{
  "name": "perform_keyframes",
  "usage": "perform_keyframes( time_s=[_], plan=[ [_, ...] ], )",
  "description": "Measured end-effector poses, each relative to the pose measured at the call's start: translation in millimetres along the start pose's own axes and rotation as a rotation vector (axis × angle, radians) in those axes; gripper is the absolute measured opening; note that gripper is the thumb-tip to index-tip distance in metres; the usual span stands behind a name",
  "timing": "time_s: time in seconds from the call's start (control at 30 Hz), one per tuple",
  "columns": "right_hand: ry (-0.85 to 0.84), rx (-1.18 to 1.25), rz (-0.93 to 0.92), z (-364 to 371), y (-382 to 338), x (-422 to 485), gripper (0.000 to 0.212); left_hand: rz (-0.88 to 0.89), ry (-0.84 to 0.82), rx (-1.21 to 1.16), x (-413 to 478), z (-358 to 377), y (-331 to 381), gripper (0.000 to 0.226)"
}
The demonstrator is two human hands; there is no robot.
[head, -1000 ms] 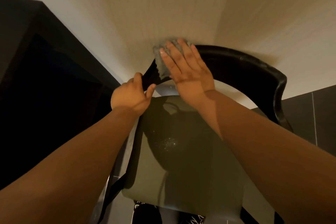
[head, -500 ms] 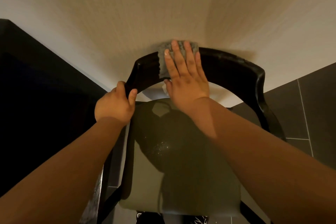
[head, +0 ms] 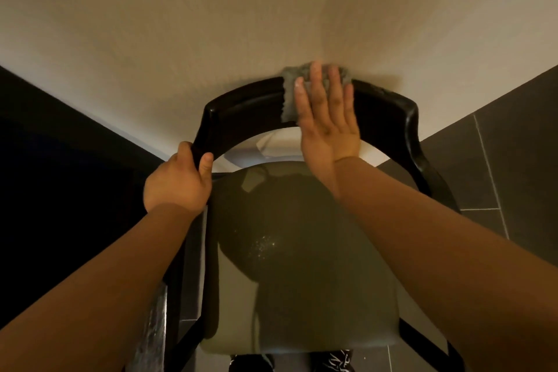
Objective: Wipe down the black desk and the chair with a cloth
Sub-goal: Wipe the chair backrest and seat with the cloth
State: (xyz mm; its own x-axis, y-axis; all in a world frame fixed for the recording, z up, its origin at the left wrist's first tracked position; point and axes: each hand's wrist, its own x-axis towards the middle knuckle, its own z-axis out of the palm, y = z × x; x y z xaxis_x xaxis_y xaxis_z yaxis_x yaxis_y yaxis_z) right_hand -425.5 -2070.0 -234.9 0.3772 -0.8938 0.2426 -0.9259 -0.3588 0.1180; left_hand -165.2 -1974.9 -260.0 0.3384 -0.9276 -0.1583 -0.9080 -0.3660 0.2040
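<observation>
Looking down from the head camera, the chair [head: 302, 281] stands directly below, against a beige wall [head: 211, 24]. Its backrest [head: 241, 109] is a glossy black curved rail with a rounded corner at each end, and an open gap separates it from the seat. The seat is a smooth grey-green cushion with a dull sheen; a dark shadow falls across its middle, with a small patch of bright specks inside it.

The cloth [head: 288, 93] is grey and fuzzy. It is draped over the top edge of the backrest, just right of the rail's middle, hanging down the front face to the lower edge. The right hand [head: 329, 124] lies flat on it with straight, slightly spread fingers [head: 315, 81] pressing it onto the rail, fingertips reaching past the top edge.

The left hand [head: 178, 184] grasps the backrest's left end below the corner, thumb [head: 206, 164] on the front and the other fingers wrapped round behind.

Dark grey floor tiles [head: 513, 160] show on the right. On the left is a black surface [head: 60, 190], too dark to tell what it is. Black shoes [head: 332, 361] with white markings peek out under the seat's front edge.
</observation>
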Motion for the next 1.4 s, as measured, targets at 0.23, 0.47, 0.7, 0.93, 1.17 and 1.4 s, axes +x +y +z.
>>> perform_keyframes(
  time_s=[0.23, 0.47, 0.7, 0.93, 1.17, 1.4],
  plan=[
    [0.002, -0.114, 0.203, -1.8, 35.2, -30.0, 0.090, -0.001, -0.016, 0.016, 0.8, -2.6, 1.9, 0.056],
    [0.004, 0.067, 0.349, -8.6, 11.1, -24.1, 0.077, 0.074, -0.007, -0.114, -4.3, -6.5, 1.1, 0.069],
    [-0.074, -0.019, 0.280, -26.1, 46.3, -41.5, 0.078, 0.307, -0.021, -0.329, 15.3, -49.9, 27.4, 0.066],
    [-0.115, 0.104, 0.550, -33.5, 28.2, -38.7, 0.079, 1.098, 0.211, 0.244, 70.1, -100.9, 119.6, 0.065],
    [-0.046, 0.090, 0.473, -14.8, 29.2, -43.5, 0.079, 1.466, 0.299, 0.934, 97.8, -100.5, 180.9, 0.082],
    [0.047, 0.249, 0.599, -14.8, 37.3, -60.0, 0.074, 1.528, 0.218, 1.087, 102.1, -97.1, 188.1, 0.094]
  ],
)
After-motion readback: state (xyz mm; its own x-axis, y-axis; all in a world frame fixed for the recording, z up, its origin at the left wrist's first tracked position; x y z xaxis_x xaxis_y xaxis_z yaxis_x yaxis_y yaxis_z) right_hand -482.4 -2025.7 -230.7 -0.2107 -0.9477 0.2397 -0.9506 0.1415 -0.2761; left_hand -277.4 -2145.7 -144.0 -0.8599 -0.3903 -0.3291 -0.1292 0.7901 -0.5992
